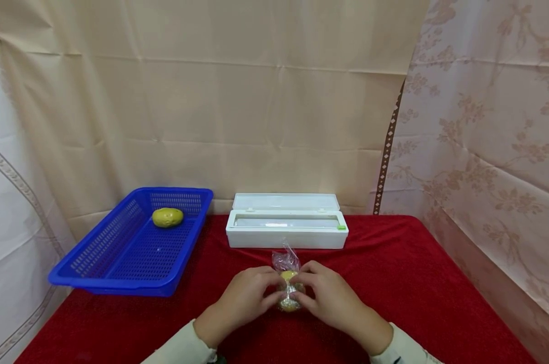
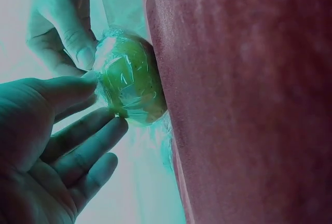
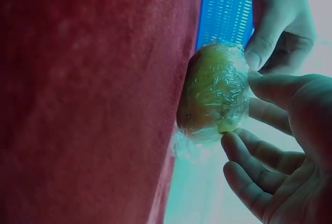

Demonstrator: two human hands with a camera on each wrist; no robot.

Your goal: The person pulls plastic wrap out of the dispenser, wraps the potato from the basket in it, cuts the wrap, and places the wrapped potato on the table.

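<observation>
A rounded yellow fruit in crinkled cling film rests on the red cloth near the front, a loose end of film sticking out on its far side. My left hand is at its left, thumb and forefinger pinching the film on top. From the right, my right hand pinches the film beside it, the two thumbs close together. In both wrist views the film lies tight and shiny over the fruit, and the other fingers are bent loosely at its near side.
Behind the hands stands a white cling film dispenser with its lid raised, a roll inside and a green slider at the right. A blue basket on the left holds another yellow fruit. Curtains hang behind the red-covered table.
</observation>
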